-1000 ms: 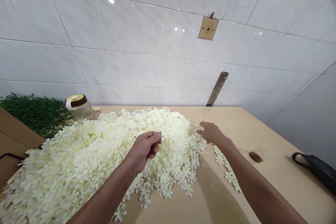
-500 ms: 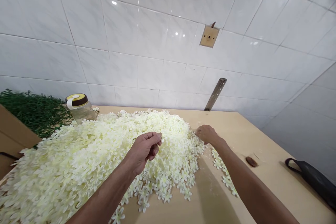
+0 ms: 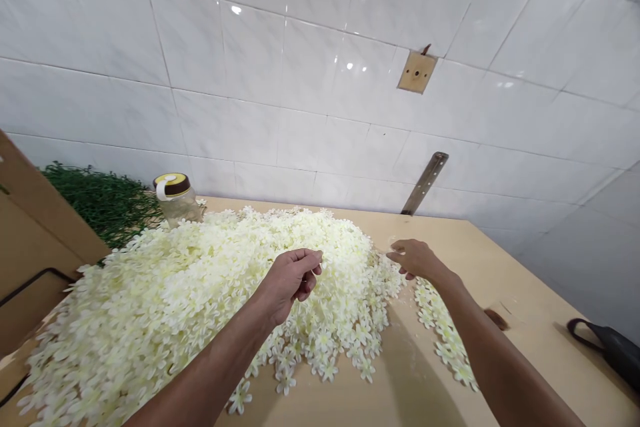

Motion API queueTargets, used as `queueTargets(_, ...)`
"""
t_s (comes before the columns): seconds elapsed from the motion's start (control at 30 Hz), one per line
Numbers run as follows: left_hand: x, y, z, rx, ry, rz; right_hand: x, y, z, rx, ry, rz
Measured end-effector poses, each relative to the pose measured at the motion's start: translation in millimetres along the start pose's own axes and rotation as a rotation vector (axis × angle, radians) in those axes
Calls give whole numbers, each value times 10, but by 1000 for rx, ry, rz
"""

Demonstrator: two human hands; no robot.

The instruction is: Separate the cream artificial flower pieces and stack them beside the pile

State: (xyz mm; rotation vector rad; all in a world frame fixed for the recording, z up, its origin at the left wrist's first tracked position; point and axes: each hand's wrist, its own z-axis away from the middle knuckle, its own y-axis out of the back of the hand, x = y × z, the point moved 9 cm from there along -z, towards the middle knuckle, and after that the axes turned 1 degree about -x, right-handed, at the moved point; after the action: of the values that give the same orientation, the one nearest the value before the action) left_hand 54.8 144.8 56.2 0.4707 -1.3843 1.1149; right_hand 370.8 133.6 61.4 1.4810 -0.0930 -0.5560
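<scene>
A big heap of white artificial flowers (image 3: 220,273) with pale yellow centres covers the left and middle of the table. Over its front right part is my left hand (image 3: 296,280), with thumb and forefinger pinched together and the other fingers curled. Whatever sits in that pinch is too small to make out. At the heap's right edge my right hand (image 3: 416,259) hovers, fingers apart and pointing left, holding nothing that I can see. A strip of the same flowers (image 3: 443,330) lies by my right forearm, which partly hides it.
Behind the heap stand a clear bottle (image 3: 181,203) with a brown and yellow lid and green artificial foliage (image 3: 100,203). A cardboard box (image 3: 50,233) is at far left. A metal strip (image 3: 425,183) leans on the tiled wall. Farther right lie a brown object (image 3: 496,319) and a black strapped item (image 3: 613,350).
The whole view has shifted, so things appear farther right. My right hand has lifted slightly off the heap's edge and its fingers have spread. The left hand keeps its pinch.
</scene>
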Motion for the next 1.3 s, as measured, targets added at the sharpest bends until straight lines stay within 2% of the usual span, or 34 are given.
queueTargets(0.1, -8, 1, -1, 6, 7, 7, -20, 205, 83, 91, -5, -61)
queueTargets(0.23, -46, 25, -23, 7, 12, 9, -60, 573, 258, 354, -66, -105)
queueTargets(0.3, -71, 45, -39, 13, 15, 12, -165, 692, 410, 480, -50, -241)
queueTargets(0.33, -82, 54, -48, 17, 14, 14, -260, 688, 477, 484, -20, -318)
queueTargets(0.4, -99, 68, -61, 22, 14, 15, -560, 635, 627, 453, 111, -442)
queueTargets(0.53, -124, 91, -68, 42, 27, -10, -1327, 430, 1006, 352, 503, -568)
queueTargets(0.6, -133, 90, -65, 47, 32, -34, -1643, 283, 1184, 309, 698, -534)
queueTargets(0.67, -144, 72, -65, 37, 32, -51, -1795, 165, 1288, 356, 795, -443)
queueTargets(0.8, -173, 38, -61, 25, 32, -74, -1796, -24, 1256, 380, 813, -396)
queueTargets(1.0, -193, 53, 81, -21, 7, -63, -1742, -148, 1207, 375, 783, -463)
queueTargets(1.13, -257, 141, 209, -20, -28, -35, -1774, -235, 1305, 397, 825, -534)
queueTargets(1.3, -395, 163, 247, -84, -22, 48, -1766, -251, 1428, 431, 878, -601)
